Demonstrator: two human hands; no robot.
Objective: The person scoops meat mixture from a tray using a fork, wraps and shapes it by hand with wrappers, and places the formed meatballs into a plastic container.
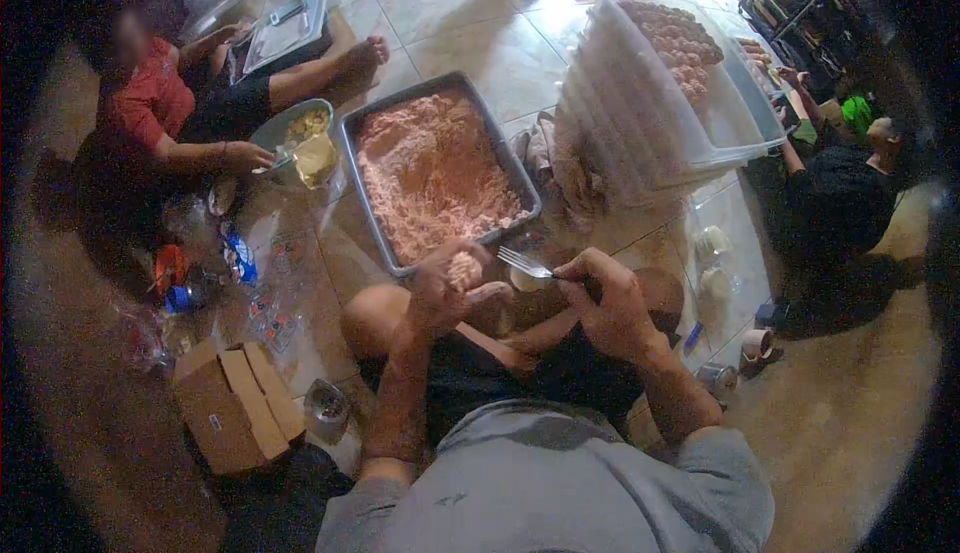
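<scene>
Close under the near edge of the dark tub, the left hand is cupped round a small ridged lump, its fingers curled up behind the piece and its thumb stretched out wide; to its right, the right hand pinches a fork by the handle between thumb and fingers, the tines turned towards the lump but apart from it. Those grooves look to me like fork work, so I'd put the step at the shaping and marking of one piece; whether the marking is finished, I cannot tell from where I stand. Straight ahead of both hands lies the pink, crumbly mixture, banked against the tub's walls; beyond the right hand, ahead and to the right, a translucent bin carries rows of shaped pieces. Ahead and to the left of the left hand, a person in a red top reaches to a bowl. Another stroke of the fork would call for a steady palm under the lump and tines laid on lightly, as the stuff seems soft; letting the piece go would call for loosening the curled fingers gently, with no squeeze from the thumb, lest the ridges flatten.
</scene>
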